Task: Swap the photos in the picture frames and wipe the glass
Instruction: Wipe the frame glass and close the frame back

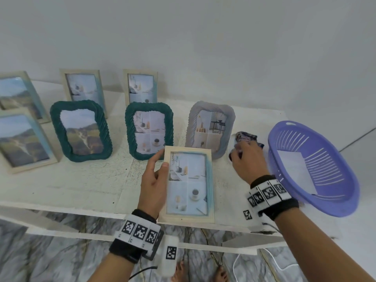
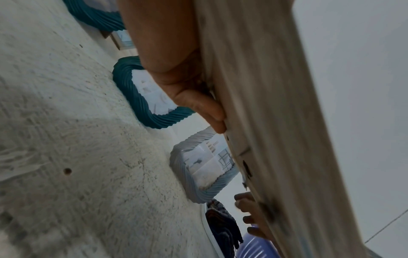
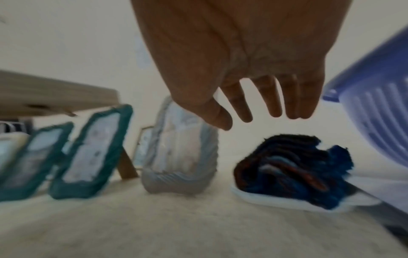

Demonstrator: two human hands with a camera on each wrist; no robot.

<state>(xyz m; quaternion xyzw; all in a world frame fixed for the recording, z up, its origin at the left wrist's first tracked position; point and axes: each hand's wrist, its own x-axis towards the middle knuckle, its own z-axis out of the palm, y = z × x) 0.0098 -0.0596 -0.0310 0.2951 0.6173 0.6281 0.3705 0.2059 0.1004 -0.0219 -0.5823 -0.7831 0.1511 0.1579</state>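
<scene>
Head view: the left hand (image 1: 154, 184) grips the left edge of a pale wooden frame (image 1: 188, 185) at lower centre, thumb on the front border, glass up. The right hand (image 1: 249, 159), right of centre, reaches with relaxed fingers over a dark cloth (image 1: 247, 137) that lies between the grey frame (image 1: 210, 129) and the purple basket (image 1: 311, 169); it holds nothing yet. The step in hand looks like fetching the cloth to wipe. To do it well, gather the cloth in a wad, keep the frame steady and level, and wipe from one edge across, keeping the left thumb off the glass. A white sheet in the basket may be a photo; I cannot tell. The frames at far left are cut off.

Left wrist view: the wooden frame's side (image 2: 264, 122) fills the centre, with the left hand's fingers (image 2: 198, 104) curled under it. The glass is not seen here. At lower centre the cloth (image 2: 223, 225) lies beside the right hand's fingertips (image 2: 247, 204), apart from them as far as I can judge.

Right wrist view: blurred. The right hand's fingers (image 3: 271, 101) hang spread above the cloth (image 3: 293, 169), not touching. The cloth sits on something white, perhaps a dish; its far side is hidden.
</scene>
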